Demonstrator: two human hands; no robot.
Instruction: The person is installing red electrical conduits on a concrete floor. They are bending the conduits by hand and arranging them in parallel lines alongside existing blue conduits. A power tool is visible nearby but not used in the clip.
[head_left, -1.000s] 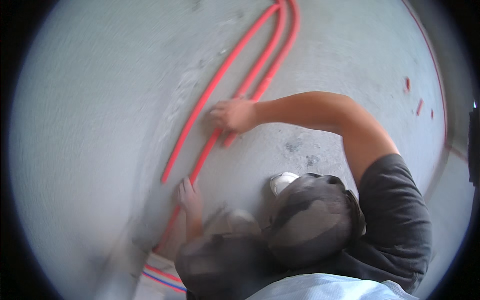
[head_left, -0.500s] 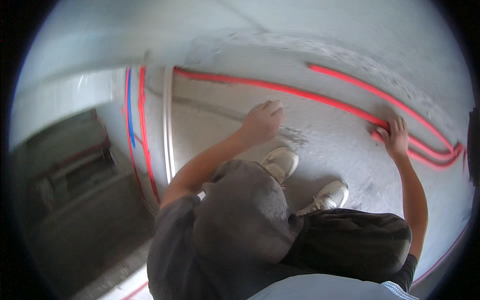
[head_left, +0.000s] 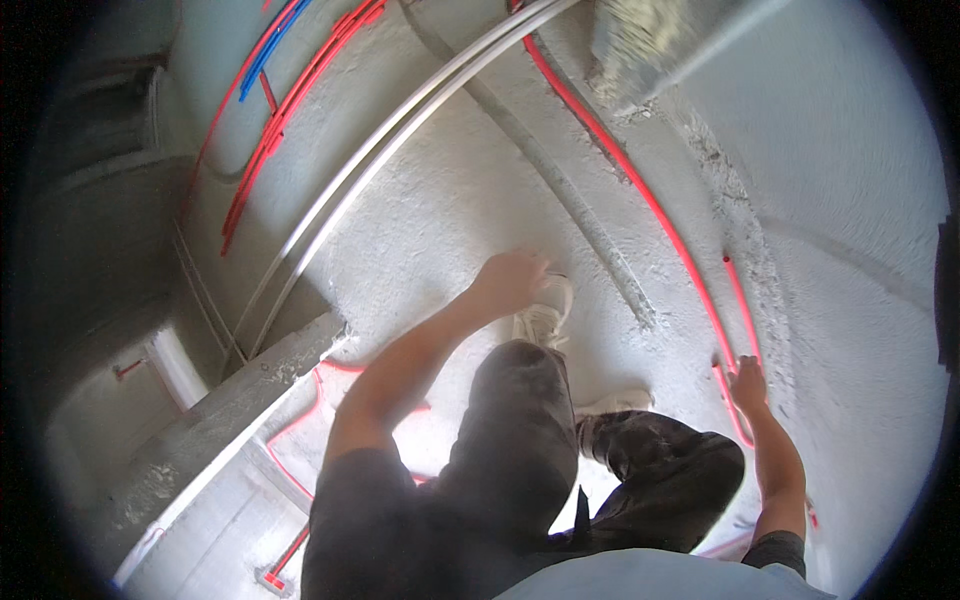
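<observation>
On the right, my right hand [head_left: 748, 386] is closed on a red pipe [head_left: 652, 205] that runs along the grey concrete floor. Its fingers lie where the long pipe, a shorter red pipe [head_left: 741, 300] and a bent red pipe end [head_left: 722, 378] come close together. My left hand [head_left: 512, 281] hangs in front of my left shoe [head_left: 543, 318], away from the pipes. Its fingers are blurred, and I cannot make out anything in them.
Two white pipes [head_left: 370, 160] cross the floor on the left. Beyond them are red pipes [head_left: 290, 105] and a blue pipe [head_left: 262, 58]. A shallow groove [head_left: 560, 185] runs down the floor. A concrete ledge [head_left: 210, 425] lies at lower left, and a wall [head_left: 850, 200] rises on the right.
The whole view has turned, and the white pipes now run diagonally. My right hand stays at the red pipes. My left hand is now in front of my left shoe; both knees show apart.
</observation>
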